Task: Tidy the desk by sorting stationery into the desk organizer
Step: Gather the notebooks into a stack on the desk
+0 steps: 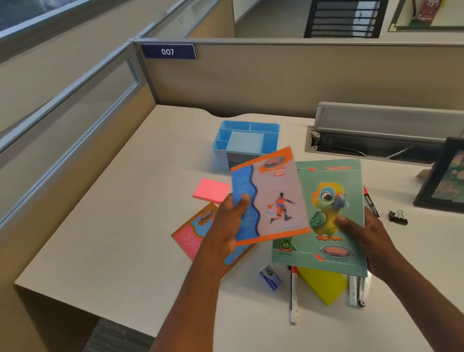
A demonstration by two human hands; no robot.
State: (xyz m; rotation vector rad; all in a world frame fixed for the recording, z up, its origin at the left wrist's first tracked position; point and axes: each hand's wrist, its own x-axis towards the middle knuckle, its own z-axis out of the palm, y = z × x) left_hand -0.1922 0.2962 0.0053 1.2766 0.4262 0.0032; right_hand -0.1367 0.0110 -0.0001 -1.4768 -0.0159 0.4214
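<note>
My left hand (229, 230) grips a blue and orange notebook (272, 197) with a basketball player on its cover, lifted above the desk. My right hand (364, 237) holds a green notebook (337, 214) with a parrot cover by its lower right edge. The light blue desk organizer (245, 141) stands behind them, its compartments looking empty. A third orange and pink notebook (194, 234) lies flat under my left hand. On the desk lie a pink sticky pad (210, 190), a yellow sticky pad (325, 285), a white pen (292, 298), a blue sharpener (270, 277), a white stapler (358, 290), a marker (369, 201) and a black binder clip (396, 217).
A black picture frame (463, 176) leans at the right. A cable tray with an open grey lid (390, 123) is set into the white desk (114, 237) behind the notebooks. Beige partitions close the left and back. The desk's front edge runs below my forearms.
</note>
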